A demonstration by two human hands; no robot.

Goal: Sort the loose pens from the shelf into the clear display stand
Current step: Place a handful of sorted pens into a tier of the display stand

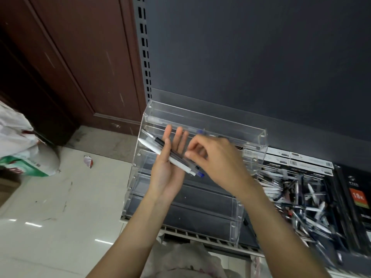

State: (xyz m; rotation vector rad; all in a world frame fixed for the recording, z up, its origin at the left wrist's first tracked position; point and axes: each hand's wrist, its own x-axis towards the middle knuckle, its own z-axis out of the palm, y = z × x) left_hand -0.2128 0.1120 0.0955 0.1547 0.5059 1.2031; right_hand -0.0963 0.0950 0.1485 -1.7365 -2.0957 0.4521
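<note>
The left hand is lying palm up in front of the clear display stand, its fingers straight and close together, pointing toward twelve o'clock. Across the palm two pens are lying side by side, running from ten o'clock to four o'clock: a white pen on the nearer side and a dark pen just beyond it, touching it. Their blue-tipped ends are sticking out past the palm at four o'clock.

The right hand is sitting at three o'clock of the left one, fingers curled, with thumb and forefinger closing narrowly on the pens near the middle of the palm. Whether it is pinching one pen or both I cannot tell.

The stand is sitting on the shelf, its stepped trays rising toward the dark back panel. In the upper trays a few pens are lying flat, among them a pale one at eleven o'clock of the hands.

At three to four o'clock of the stand, a heap of loose pens is lying on the same shelf, blurred, with flat dark packets beside it at three o'clock. At nine o'clock, on the pale tiled floor, a white and green bag is resting by a brown wooden door.
</note>
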